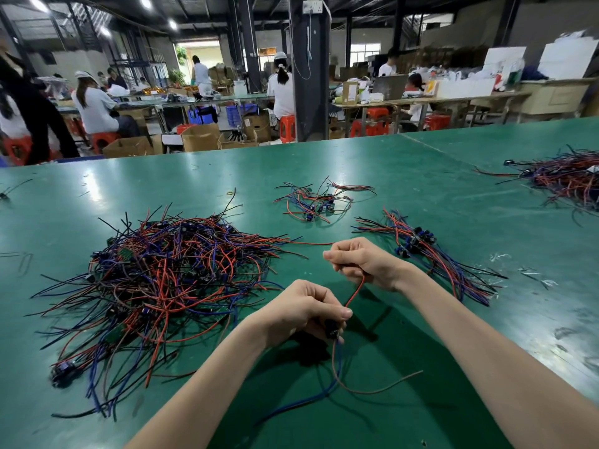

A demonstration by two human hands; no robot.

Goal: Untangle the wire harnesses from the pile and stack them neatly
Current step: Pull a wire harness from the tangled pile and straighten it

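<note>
Head view, left hand [304, 311] curled round a wire harness [355, 292] at its black connector, right hand [363, 260] gripping its red lead, above the green table [421, 176], tangled pile [162, 280] at left, straightened stack [428, 254] at right.

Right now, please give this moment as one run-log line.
left hand: grips harness | right hand: pinches red wire | pile: tangled | stack: beside right hand

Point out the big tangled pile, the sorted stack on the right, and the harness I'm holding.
tangled pile [162, 280]: head view, middle of the heap.
sorted stack [418, 243]: head view, its cluster of connectors.
held harness [356, 292]: head view, its red wire, mid-span.
</note>
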